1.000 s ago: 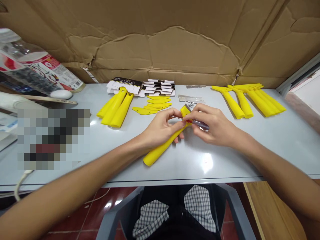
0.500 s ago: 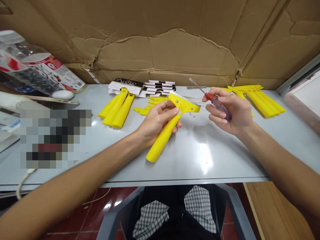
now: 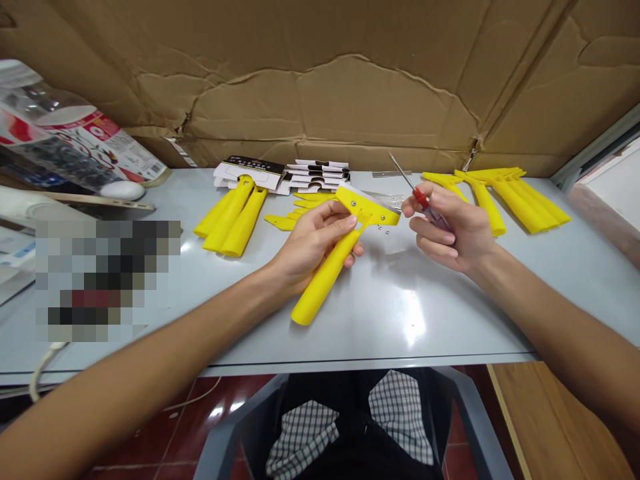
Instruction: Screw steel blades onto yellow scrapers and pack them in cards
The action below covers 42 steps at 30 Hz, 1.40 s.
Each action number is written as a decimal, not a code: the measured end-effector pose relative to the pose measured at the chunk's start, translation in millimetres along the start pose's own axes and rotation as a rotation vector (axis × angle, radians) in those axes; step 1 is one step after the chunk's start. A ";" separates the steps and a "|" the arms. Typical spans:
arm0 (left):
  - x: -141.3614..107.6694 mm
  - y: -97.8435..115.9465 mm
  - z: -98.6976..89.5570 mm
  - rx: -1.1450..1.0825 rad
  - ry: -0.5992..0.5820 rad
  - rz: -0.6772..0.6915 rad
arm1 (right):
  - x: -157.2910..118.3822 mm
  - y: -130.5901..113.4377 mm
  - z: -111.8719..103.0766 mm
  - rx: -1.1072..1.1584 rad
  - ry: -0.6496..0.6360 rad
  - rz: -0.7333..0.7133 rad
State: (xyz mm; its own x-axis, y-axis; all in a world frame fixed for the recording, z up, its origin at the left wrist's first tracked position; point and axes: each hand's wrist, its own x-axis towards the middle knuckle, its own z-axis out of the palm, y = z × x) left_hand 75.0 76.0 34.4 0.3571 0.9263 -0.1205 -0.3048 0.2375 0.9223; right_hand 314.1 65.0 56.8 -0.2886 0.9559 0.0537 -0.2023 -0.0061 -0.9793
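Note:
A yellow scraper [image 3: 327, 273] with a metal blade along its head and two screws in it is gripped by my left hand [image 3: 320, 237], thumb on the neck. Its round handle slants down toward the front of the table. To the right of it, my right hand [image 3: 457, 223] is closed round a screwdriver [image 3: 425, 200] with a red and clear handle. The metal shaft points up and left, apart from the scraper. Small screws [image 3: 384, 230] lie on the table just behind the scraper head, near some thin metal blades [image 3: 390, 199].
Packaged yellow scrapers [image 3: 233, 217] lie at the left, beside folded cards [image 3: 320, 175] and yellow flat pieces [image 3: 280, 221]. More yellow handles [image 3: 530, 200] rest at the right. A large plastic bottle [image 3: 110, 140] leans at the far left. Cardboard [image 3: 375, 100] stands along the back.
My right hand has shifted slightly left with the screwdriver, whose shaft now points more steeply up. My left hand and the scraper are almost still.

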 end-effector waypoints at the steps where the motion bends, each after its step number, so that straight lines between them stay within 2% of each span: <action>1: -0.2 0.1 0.4 0.002 -0.002 0.000 | 0.1 0.8 0.8 0.008 -0.001 0.003; 5: -1.3 0.0 1.7 0.009 -0.009 0.003 | 0.3 3.0 -1.6 -0.042 -0.015 0.017; 11: -1.8 -0.8 2.0 0.011 -0.009 -0.004 | -0.3 0.0 -8.6 -0.167 0.000 -0.060; 22: -1.2 -1.8 1.7 0.011 -0.020 0.012 | 8.2 11.9 -2.0 -0.197 -0.043 -0.029; 27: -2.1 -3.4 1.4 0.027 -0.027 0.035 | 6.7 11.2 -4.8 -0.411 -0.055 -0.085; 37: -3.3 -6.3 1.4 0.097 0.022 0.042 | 4.4 4.6 -8.7 -0.830 0.099 -0.324; 42: -3.6 -5.5 2.0 0.127 0.037 0.033 | 5.2 9.4 -10.0 -0.889 0.102 -0.360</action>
State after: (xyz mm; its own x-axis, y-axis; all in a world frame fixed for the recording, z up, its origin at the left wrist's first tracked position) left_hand 77.1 70.7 30.5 0.3148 0.9439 -0.1003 -0.2007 0.1694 0.9649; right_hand 320.0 72.9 46.0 -0.2569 0.8780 0.4038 0.5320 0.4773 -0.6994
